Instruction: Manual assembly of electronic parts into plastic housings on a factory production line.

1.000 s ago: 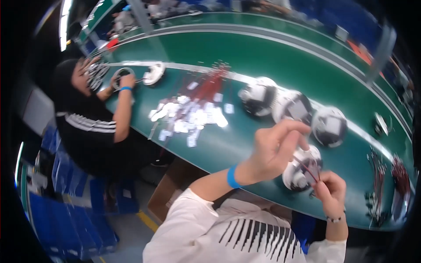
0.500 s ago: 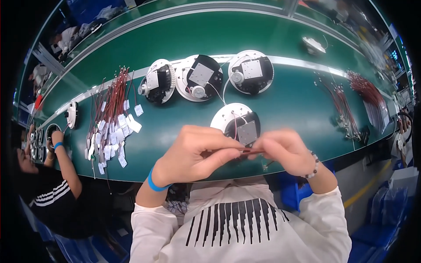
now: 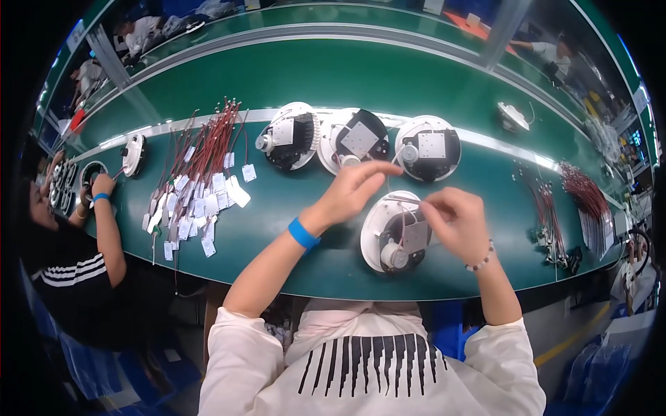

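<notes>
A round white housing (image 3: 375,229) lies on the dark green tabletop (image 3: 312,256) at the near edge, directly before the person. Like a shallow dish, it holds a black plastic insert (image 3: 412,261), a pale square metal plate (image 3: 416,237) and a silver cylindrical motor (image 3: 395,256); the motor sits on the near side.

The right hand (image 3: 454,218) is at the housing's far right side, thumb and fingertips pinched on a thin dark strand (image 3: 402,200) that reaches left across the housing's far part. The left hand (image 3: 352,191) hovers just left of and beyond the housing, fingers stretched toward the right; whether it grips anything cannot be told.

Farther off, three similar white housings stand in a row, each carrying a black insert and a square plate: a left one (image 3: 301,113), a middle one (image 3: 329,149) and a right one (image 3: 409,130). To the left lies a spread pile of red wires with white tags (image 3: 208,163); to the right, a smaller bundle of dark red wires (image 3: 583,187).

Below the table's near edge shows a blue plastic bin (image 3: 449,322), its contents hidden. At the left, a co-worker in a black, white-striped sleeve (image 3: 73,272) handles a dark ring-shaped part (image 3: 90,172).
</notes>
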A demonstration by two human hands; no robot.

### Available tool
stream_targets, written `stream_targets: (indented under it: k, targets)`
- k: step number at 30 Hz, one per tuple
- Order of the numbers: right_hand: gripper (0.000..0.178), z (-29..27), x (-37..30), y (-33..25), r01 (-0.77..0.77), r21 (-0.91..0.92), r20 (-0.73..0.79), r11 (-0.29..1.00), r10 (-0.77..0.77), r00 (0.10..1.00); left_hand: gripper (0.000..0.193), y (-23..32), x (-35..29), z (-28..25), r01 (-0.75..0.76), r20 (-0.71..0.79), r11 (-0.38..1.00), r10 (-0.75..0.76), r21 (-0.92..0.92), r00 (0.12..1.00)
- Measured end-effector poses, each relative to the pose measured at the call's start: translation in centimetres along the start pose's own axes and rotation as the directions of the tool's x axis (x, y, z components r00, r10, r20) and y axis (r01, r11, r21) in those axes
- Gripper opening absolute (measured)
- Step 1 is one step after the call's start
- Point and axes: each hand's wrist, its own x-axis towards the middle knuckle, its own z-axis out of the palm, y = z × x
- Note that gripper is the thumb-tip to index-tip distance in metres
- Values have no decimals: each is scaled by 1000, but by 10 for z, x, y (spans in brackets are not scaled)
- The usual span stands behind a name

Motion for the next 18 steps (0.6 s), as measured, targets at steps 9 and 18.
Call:
stream_targets:
  k: [9, 18]
  targets:
    - [12, -5, -3, 28, -353, 103, 135, 930, 338, 931, 20, -12, -3, 11, -174, 1, 920, 185, 351, 983]
    - [10, -4, -2, 19, -207, 7, 30, 978, 206, 978, 25, -13, -13, 18, 59, -156, 951, -12, 302, 988]
